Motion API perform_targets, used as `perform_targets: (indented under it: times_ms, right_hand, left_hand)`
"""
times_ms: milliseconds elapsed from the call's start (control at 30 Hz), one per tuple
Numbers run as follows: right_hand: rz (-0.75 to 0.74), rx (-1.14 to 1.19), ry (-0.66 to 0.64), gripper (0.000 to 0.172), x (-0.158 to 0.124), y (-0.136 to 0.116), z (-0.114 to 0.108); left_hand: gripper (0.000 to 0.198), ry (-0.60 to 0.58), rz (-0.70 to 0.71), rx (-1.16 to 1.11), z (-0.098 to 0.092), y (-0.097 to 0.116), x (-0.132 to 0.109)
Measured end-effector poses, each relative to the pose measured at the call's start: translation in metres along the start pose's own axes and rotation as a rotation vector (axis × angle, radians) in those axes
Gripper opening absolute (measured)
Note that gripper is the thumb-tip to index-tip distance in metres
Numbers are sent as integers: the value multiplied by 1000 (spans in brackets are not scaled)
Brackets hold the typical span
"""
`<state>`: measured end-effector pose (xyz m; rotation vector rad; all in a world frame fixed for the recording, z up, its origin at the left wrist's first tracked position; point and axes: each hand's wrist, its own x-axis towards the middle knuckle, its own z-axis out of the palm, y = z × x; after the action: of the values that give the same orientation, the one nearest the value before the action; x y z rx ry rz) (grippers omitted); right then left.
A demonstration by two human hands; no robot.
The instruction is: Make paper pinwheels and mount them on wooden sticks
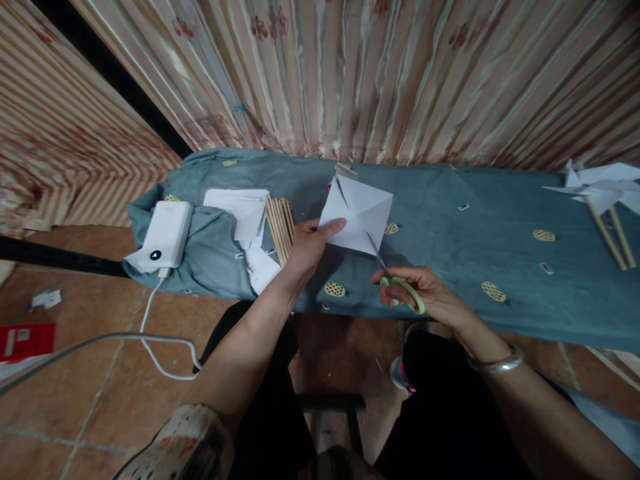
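My left hand [311, 245] pinches a white square of paper [365, 208] by its left corner, thumb on top. The sheet has crease lines meeting near its middle and a slit running in from its upper left corner. In my right hand [423, 288] is a pair of scissors [413, 297] with pale green handles. Their blades lie at the paper's lower edge and point toward its centre. A bundle of thin wooden sticks [280, 225] lies just left of my left hand, beside a stack of white paper sheets [239, 203].
A white power bank [167, 233] with a white cable [145, 320] rests at the left end of the blue-green cloth [440, 247]. Paper pinwheels [607, 187] on wooden sticks lie at the far right. A pleated curtain [320, 80] hangs behind.
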<state>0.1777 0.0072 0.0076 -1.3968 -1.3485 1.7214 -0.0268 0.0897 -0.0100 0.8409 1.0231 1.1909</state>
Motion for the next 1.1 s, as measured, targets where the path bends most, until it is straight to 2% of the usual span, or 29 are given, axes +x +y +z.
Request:
perform_targets:
  times_ms: [567,867,1100]
  right_hand:
    - [88,145,42,47,1,-1,4]
    - [2,32,30,46,1,0,1]
    - [37,66,61,47,1,-1,3]
  left_hand:
    - [14,-11,17,-20,-1,2,0]
    - [18,-28,0,12,0,-2,-3]
    - [17,-29,-4,13,-1,-4,-3]
